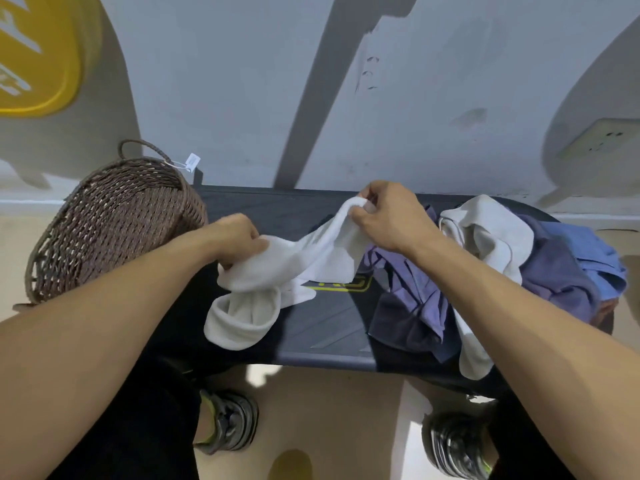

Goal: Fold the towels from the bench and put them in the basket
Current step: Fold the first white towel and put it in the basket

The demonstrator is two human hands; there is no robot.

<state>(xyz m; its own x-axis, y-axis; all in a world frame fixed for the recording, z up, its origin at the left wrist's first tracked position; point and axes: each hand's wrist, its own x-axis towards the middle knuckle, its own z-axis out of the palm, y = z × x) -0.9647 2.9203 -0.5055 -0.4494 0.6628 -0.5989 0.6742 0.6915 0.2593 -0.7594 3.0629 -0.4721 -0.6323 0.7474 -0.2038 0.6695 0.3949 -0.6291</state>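
Note:
A white towel (298,261) hangs between my two hands above the dark bench (322,327). My left hand (239,239) grips its left part, and the loose end below droops onto the bench. My right hand (388,216) pinches an upper edge of the same towel, raised a little higher. A brown woven basket (114,223) stands at the bench's left end, tilted with its opening toward me. To the right lies a heap of towels: purple (412,289), beige (495,237), dark blue (554,278) and light blue (595,258).
The bench stands against a grey wall (242,81). A yellow round sign (38,53) is on the wall at upper left. My two shoes (228,420) rest on the beige floor below the bench's front edge. A paper tag (192,161) hangs from the basket handle.

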